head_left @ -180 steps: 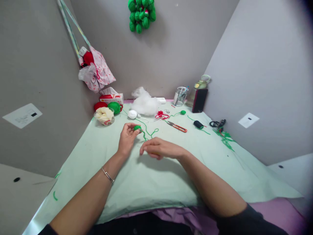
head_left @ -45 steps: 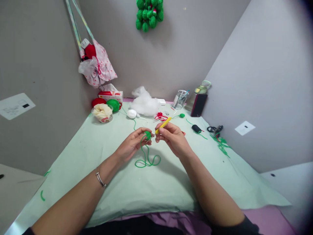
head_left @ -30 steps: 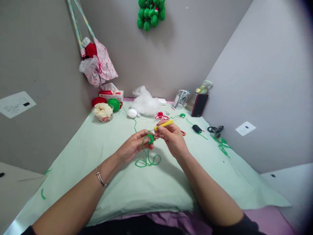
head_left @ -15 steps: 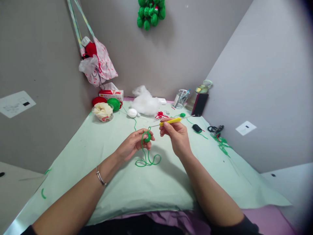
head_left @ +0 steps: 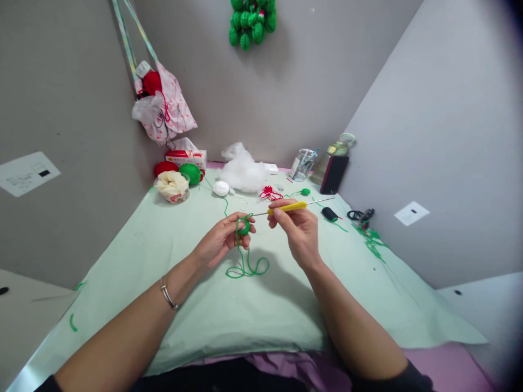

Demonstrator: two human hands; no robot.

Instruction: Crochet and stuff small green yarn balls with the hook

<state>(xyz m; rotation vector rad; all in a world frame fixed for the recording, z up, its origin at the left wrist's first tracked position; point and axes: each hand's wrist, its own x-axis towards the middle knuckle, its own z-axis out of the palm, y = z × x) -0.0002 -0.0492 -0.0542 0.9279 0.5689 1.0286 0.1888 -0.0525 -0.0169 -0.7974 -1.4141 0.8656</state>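
Note:
Pinched in my left hand [head_left: 223, 238] is a small round green crochet piece [head_left: 244, 227]. Green yarn [head_left: 247, 270] trails from it and lies in loops on the table cover below. My right hand [head_left: 297, 228] grips the yellow handle of a crochet hook [head_left: 292, 207], held nearly level. The hook's thin metal tip reaches left to the top of the green piece, by a strand of yarn; whether it is through a stitch is too small to tell. Its other metal end points right, over the table.
White stuffing [head_left: 243, 171], a white ball [head_left: 221, 188], a green yarn ball [head_left: 190, 174] and a bowl [head_left: 172, 188] stand at the back. Further right are red yarn [head_left: 271, 193], a glass jar [head_left: 302, 165], a phone [head_left: 334, 175], a black spool [head_left: 329, 214] and green scraps [head_left: 371, 239].
My right hand has lowered slightly and moved right, turning the hook flatter. The yarn loop that stood above the green piece is now pulled lower and to the right.

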